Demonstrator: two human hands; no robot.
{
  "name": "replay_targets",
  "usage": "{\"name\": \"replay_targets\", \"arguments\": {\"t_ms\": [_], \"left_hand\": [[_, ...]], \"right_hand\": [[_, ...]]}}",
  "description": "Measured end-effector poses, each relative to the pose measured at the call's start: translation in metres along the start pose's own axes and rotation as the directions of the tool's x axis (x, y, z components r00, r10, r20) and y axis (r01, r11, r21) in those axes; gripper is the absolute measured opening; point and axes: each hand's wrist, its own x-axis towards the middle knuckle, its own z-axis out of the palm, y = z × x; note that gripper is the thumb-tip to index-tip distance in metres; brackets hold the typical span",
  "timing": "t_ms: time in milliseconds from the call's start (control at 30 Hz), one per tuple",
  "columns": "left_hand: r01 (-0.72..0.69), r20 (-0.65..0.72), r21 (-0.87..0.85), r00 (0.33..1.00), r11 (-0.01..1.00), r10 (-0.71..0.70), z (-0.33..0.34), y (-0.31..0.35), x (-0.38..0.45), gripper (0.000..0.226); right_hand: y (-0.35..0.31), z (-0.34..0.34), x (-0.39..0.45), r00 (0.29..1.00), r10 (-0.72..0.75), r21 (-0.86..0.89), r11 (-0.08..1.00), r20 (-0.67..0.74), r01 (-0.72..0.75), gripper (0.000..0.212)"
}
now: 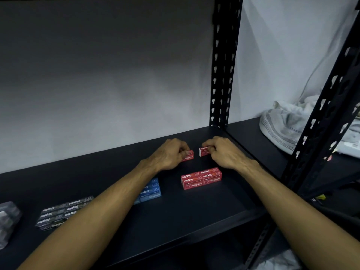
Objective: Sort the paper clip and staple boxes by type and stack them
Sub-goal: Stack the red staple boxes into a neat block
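The left hand (pixel 169 153) curls over a small red cardboard staple box (pixel 188 155), hiding most of it; the right hand (pixel 224 152) pinches a second red staple box (pixel 203 151) just beside, a narrow gap between the two. Both sit toward the back of the black metal shelf (pixel 194 207). Nearer lies a block of red staple boxes (pixel 201 178). The left forearm covers part of the blue staple boxes (pixel 151 190). The dark grey boxes (pixel 64 211) are blurred; a clear packet (pixel 7 221) is cut off at the left edge. Bare shelf lies toward the front edge.
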Motion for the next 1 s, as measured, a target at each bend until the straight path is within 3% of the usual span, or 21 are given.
{"name": "replay_targets", "arguments": {"t_ms": [567, 1000], "left_hand": [[-0.02, 0.041, -0.157, 0.999, 0.987, 0.026, 0.004, 0.002, -0.017, 0.02], [-0.025, 0.127, -0.16, 0.991, 0.987, 0.046, 0.001, 0.007, -0.037, 0.017]], "right_hand": [[-0.006, -0.002, -0.007, 0.985, -0.065, 0.094, 0.994, 0.157, 0.051, 0.028], [-0.018, -0.01, -0.025, 0.963, -0.078, 0.08, 0.995, 0.259, 0.059, 0.026]]}}
